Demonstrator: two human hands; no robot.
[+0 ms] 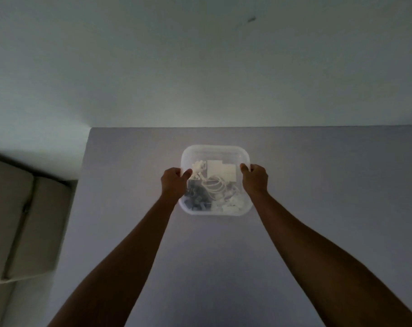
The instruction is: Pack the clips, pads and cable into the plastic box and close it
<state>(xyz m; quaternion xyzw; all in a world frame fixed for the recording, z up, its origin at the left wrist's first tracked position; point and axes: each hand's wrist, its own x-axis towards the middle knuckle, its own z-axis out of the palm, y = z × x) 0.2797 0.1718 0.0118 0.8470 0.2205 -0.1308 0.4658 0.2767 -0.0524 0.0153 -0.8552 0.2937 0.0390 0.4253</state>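
Cushions in beige sit off at the far left beside the grey table, and then the left hand comes in, clamped on the left rim of the clear plastic box with its thumb hooked over the edge. Inside the box, going across, you get dark clips piled at the near left, a coiled white cable in the middle, white pads stacked toward the back, and some pale bits at the near right that are too blurry to call. Over on the right the right hand grips the opposite rim the same way, so the box sits on the table between both hands, and I honestly can't tell whether a lid is on it.
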